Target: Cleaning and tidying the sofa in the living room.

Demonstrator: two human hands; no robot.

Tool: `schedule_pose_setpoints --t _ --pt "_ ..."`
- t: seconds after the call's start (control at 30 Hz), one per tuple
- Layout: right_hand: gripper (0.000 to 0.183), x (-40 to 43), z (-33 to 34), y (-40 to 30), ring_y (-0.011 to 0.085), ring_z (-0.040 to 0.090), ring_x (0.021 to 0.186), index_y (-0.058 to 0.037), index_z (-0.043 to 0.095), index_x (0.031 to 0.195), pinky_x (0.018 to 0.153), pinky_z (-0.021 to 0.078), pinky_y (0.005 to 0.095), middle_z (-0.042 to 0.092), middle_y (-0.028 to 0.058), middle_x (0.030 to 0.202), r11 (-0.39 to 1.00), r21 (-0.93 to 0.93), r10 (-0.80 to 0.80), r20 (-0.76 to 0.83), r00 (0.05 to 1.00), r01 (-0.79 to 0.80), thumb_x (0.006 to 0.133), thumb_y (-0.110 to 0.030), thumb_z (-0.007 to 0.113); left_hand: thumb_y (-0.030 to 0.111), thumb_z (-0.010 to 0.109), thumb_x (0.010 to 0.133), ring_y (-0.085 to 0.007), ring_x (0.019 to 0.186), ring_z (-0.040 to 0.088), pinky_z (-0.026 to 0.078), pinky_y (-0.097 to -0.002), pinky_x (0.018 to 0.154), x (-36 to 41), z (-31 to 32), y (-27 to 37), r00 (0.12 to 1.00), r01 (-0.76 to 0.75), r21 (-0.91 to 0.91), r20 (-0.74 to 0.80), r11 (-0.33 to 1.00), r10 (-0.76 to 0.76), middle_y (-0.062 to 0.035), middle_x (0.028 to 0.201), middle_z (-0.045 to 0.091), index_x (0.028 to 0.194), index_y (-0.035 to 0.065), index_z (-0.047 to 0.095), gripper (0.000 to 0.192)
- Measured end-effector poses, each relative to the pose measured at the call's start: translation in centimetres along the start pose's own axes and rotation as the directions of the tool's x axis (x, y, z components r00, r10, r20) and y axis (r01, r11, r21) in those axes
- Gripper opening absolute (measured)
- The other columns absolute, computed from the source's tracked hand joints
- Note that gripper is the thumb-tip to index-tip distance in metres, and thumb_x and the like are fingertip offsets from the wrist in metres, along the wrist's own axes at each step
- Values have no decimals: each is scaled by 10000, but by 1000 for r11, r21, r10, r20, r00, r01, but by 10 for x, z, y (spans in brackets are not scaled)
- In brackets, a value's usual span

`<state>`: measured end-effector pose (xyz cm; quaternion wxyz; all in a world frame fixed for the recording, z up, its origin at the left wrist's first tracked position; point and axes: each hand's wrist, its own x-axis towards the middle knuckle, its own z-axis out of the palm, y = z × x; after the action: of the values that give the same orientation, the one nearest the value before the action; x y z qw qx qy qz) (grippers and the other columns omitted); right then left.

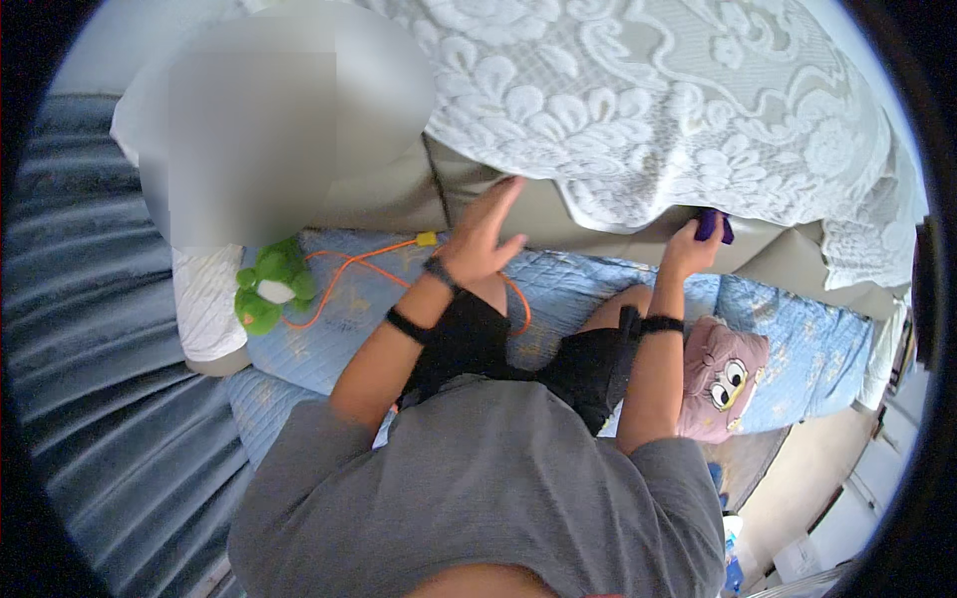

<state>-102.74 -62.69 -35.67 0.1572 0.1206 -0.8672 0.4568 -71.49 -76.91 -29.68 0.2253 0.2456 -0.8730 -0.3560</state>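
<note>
In my right hand (pixel 691 250) is a bunched dark purple cloth (pixel 709 226), held up by the beige sofa backrest (pixel 534 209), just under the hem of a white lace cover (pixel 635 105). My left hand (pixel 481 235) holds nothing; its fingers are stretched out and the thumb stands apart. Those fingertips are near the lace hem, and whether they touch the backrest I cannot tell. Beneath me the seat bears a blue quilted cover (pixel 568 288), and my legs are folded on it. An orange cord (pixel 325 299) with a yellow end piece (pixel 426 238) lies left of my left hand.
A green plush toy (pixel 277 288) rests at the left end of the seat, beside the armrest's white cover (pixel 205 306). Grey-blue curtains (pixel 112 359) hang beyond it. On the right lies a pink cushion with a cartoon face (pixel 725 381). A patch at upper left is blurred.
</note>
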Motion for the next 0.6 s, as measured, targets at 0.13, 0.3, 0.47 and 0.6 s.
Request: schedule_pose_setpoints --t 0.13,0.3,0.47,0.6 --pt "408 -109 7 -41 383 612 1012 -64 605 1206 894 477 407 648 174 1116 960 219 -249 392 886 173 799 -50 632 123 673 775 -356 1361 350 282 -416 1127 29 26 24 989 -139 -224 15 965 146 -236 1461 358 1440 -18 312 769" --pt "355 -151 24 -80 365 588 1068 -86 616 1196 928 461 411 631 148 1162 889 360 -440 510 739 282 842 -78 605 118 666 773 -382 1363 338 268 -436 1130 47 13 67 969 -247 -212 -50 945 242 -209 1485 338 1433 23 347 740" --pt "326 -192 50 -126 349 568 1111 -102 625 1187 952 448 414 615 133 1199 730 467 -681 436 588 499 864 -100 582 94 661 766 -357 1316 413 324 -440 1090 11 -6 48 979 -200 -67 -48 978 197 -185 1411 444 1371 25 440 648" --pt "306 -193 74 -136 336 552 1145 -115 632 1180 971 438 417 602 122 1229 563 539 -826 349 442 627 881 -119 564 60 633 776 -342 1257 472 359 -433 1068 -34 -12 11 996 23 -29 -83 999 -25 -186 1343 503 1291 8 505 534"
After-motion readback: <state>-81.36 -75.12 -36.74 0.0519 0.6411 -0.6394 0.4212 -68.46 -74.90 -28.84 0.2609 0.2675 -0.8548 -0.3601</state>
